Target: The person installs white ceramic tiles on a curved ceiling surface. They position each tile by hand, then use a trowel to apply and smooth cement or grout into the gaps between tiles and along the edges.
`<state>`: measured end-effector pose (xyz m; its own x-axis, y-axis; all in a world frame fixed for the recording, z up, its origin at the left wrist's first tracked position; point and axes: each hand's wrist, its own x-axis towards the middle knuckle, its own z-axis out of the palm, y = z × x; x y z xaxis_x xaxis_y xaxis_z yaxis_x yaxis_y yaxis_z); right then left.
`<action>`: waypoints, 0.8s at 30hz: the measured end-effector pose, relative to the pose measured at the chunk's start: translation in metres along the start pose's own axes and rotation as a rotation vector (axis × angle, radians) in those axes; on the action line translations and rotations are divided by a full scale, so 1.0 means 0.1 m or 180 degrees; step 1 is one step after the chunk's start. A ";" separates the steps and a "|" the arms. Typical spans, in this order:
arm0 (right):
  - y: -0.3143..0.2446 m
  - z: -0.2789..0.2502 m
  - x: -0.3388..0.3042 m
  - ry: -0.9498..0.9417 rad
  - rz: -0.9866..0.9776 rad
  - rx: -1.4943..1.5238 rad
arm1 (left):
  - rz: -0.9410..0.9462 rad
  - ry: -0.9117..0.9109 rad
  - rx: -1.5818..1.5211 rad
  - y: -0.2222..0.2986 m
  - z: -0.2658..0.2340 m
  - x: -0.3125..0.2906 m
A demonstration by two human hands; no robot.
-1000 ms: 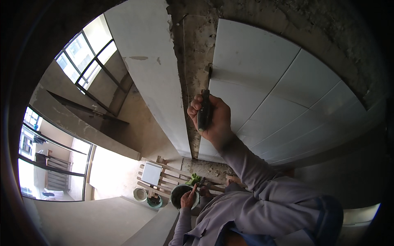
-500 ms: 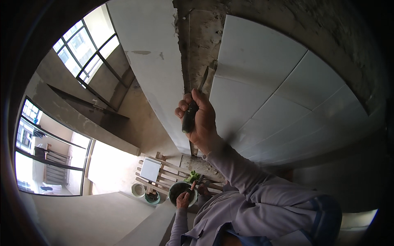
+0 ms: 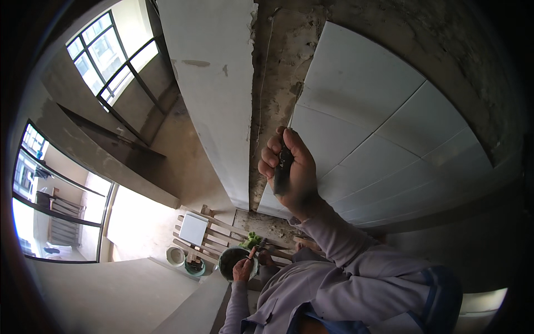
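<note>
My right hand (image 3: 297,170) is raised in front of the wall, fingers wrapped round the black handle of a trowel-like tool (image 3: 283,167). Its thin blade points up along the edge of the white wall tiles (image 3: 361,72). Most of the blade is hidden or seen edge-on. Lower down, my left hand (image 3: 242,270) is curled in front of a round bucket (image 3: 227,259) with dark contents. A short brown stick-like piece (image 3: 253,252) shows by its fingers; what those fingers grip is too small to tell.
A rough strip of bare wall (image 3: 278,72) with a thin string runs between the tiles and a pale smooth panel (image 3: 211,83). Below are a slatted wooden pallet (image 3: 214,236) bearing a white tile (image 3: 193,228), and two small buckets (image 3: 176,256). Windows (image 3: 103,50) stand at left.
My right hand, still round the tool, has moved right and slightly down in the picture. The whole view has shifted a little. My left hand stays by the bucket.
</note>
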<state>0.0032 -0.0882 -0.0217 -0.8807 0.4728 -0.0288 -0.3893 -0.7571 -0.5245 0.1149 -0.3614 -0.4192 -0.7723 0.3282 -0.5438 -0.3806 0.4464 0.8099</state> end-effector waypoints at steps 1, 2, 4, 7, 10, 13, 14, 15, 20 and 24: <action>-0.05 -0.03 -0.02 -0.0066 0.0157 -0.0115 | -0.0052 -0.0009 -0.0162 -0.04 -0.03 0.01; -0.11 -0.09 0.04 -0.0118 0.0241 -0.0144 | -0.0097 -0.0038 -0.0318 -0.07 -0.03 0.01; -0.20 -0.18 0.16 0.0010 0.0125 -0.0211 | -0.0143 -0.0076 -0.0018 -0.14 -0.03 0.00; -0.27 -0.25 0.11 0.0030 0.0057 -0.0260 | -0.0235 -0.0169 0.0190 -0.18 0.10 -0.04; -0.10 -0.33 -0.27 -0.0084 -0.0096 -0.0879 | -0.0301 -0.0656 0.0034 -0.61 0.37 -0.06; 0.18 -0.80 -0.51 -0.0311 0.0844 -0.1579 | -0.0072 -0.1223 0.0382 -1.39 0.83 -0.27; 0.17 -1.08 -0.40 -0.0240 0.1480 -0.2207 | -0.0588 -0.1722 0.0348 -0.18 0.77 -0.30; 0.16 -1.40 -0.27 -0.0220 0.2116 -0.2855 | -0.0818 -0.1658 0.1527 -1.29 1.61 -0.37; 0.84 -2.67 -0.42 -0.1911 0.2204 -0.5333 | -0.1324 -0.1720 0.1692 -0.56 1.57 -0.95; 1.38 -2.89 -0.13 -0.3374 0.1985 -0.6291 | -0.1562 -0.1554 0.1447 -0.46 1.71 -0.95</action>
<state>0.0391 -0.0687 -0.3398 -0.7815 -0.3673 -0.5043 -0.0496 0.8423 -0.5367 0.2925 -0.2709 -0.4418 -0.2243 0.2861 -0.9316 -0.2933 0.8918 0.3445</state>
